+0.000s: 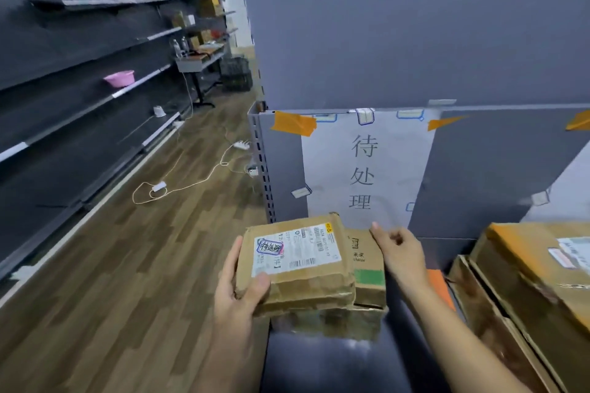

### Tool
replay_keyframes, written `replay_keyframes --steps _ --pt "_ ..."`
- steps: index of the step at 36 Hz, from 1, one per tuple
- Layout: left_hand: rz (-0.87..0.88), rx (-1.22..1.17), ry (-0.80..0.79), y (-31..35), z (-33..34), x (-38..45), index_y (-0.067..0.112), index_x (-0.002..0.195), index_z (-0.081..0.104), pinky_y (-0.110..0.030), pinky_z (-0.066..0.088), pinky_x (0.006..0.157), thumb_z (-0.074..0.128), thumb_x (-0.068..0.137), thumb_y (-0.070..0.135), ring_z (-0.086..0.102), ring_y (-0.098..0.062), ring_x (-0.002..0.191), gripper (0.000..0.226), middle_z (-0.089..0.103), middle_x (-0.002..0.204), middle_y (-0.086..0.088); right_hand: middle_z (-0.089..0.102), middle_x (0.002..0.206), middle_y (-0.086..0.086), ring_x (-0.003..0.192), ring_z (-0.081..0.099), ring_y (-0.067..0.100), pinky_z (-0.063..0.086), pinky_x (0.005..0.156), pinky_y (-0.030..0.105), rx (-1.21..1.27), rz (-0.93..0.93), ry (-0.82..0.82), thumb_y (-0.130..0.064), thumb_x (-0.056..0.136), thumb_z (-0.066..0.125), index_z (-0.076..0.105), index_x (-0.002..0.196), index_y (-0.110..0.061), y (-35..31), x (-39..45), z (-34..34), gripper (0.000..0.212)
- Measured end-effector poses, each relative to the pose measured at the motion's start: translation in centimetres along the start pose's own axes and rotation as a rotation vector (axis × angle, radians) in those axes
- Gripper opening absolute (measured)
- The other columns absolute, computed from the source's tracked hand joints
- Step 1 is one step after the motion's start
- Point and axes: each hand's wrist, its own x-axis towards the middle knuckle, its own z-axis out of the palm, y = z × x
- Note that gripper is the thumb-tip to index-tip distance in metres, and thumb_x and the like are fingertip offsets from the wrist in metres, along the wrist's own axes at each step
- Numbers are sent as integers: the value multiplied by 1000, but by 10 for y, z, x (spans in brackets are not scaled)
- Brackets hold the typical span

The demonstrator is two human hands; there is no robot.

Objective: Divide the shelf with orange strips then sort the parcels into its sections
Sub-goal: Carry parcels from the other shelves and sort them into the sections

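Note:
My left hand (pixel 238 290) grips the left edge of a crumpled brown parcel (pixel 297 265) with a white label, thumb on top. This parcel lies on top of other cardboard parcels (pixel 367 268) at the left end of the dark shelf (pixel 319 364). My right hand (pixel 400 254) hovers just right of it, fingers loosely curled, holding nothing. An orange strip (pixel 442 289) runs across the shelf to the right of my right wrist. Beyond it stand larger parcels (pixel 523 281). A paper sign (pixel 364 169) is taped to the back panel.
Orange tape pieces (pixel 292 124) stick on the grey back panel (pixel 415 25). The aisle's wooden floor (pixel 143 249) on the left carries white cables and power strips (pixel 159 187). Dark wall shelves (pixel 64 89) hold a pink basin (pixel 118 78).

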Motion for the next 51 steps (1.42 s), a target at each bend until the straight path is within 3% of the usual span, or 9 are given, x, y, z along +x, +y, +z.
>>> replay_keyframes --steps 3,9,14,22,26,36,40,43,51 --pt "22 90 -35 -9 -5 11 47 139 53 -57 49 103 84 63 36 63 -28 123 83 60 140 -8 72 82 4 83 65 23 47 76 37 72 32 31 -43 94 68 68 79 -10 7 -3 1 36" --pt "81 212 -61 -11 -1 23 55 138 50 -42 48 106 82 61 41 59 -7 123 84 45 138 9 74 96 -1 95 65 15 48 89 36 338 47 -156 -66 72 77 73 93 -3 4 -33 -7 67" --pt "96 300 -80 -18 1 35 59 136 41 -24 50 96 76 87 11 58 7 113 78 40 138 7 75 110 -22 107 67 -5 53 86 14 309 -59 -272 -29 90 72 64 124 -28 5 -62 -14 35" --pt "76 352 -130 -17 9 45 77 126 37 -41 47 108 79 82 32 58 -13 121 75 39 138 6 54 149 -14 137 50 4 42 112 35 299 -96 -328 -74 59 84 47 148 -32 4 -75 -11 104" --pt "71 369 -183 -18 14 52 69 132 29 -3 44 87 73 90 22 56 -3 117 77 35 138 3 60 144 -6 133 57 17 42 114 51 239 -87 -327 -64 70 84 48 150 -30 -1 -79 0 94" --pt "49 392 -223 -10 19 63 54 144 24 9 31 78 72 85 37 45 19 108 78 34 137 5 68 130 -14 123 61 8 45 112 44 72 -108 -161 -51 89 62 65 130 -31 -9 -85 15 46" --pt "69 421 -239 -6 16 65 43 153 29 -7 33 93 70 77 51 44 15 113 87 40 137 13 69 125 -19 119 62 5 48 107 44 -91 -138 -87 -69 85 53 66 127 -36 -10 -82 20 56" --pt "92 454 -251 -10 13 65 53 137 46 -2 37 85 75 86 36 52 15 110 61 50 127 21 69 123 -18 117 62 6 49 104 42 -187 -148 -52 -74 84 46 66 127 -36 -13 -81 20 61" --pt "4 493 -116 -14 -7 40 27 147 47 -26 43 95 75 89 20 54 -12 120 65 44 132 10 62 132 -16 122 56 8 47 99 34 -325 -181 -96 -58 98 54 57 139 -41 -13 -96 5 45"
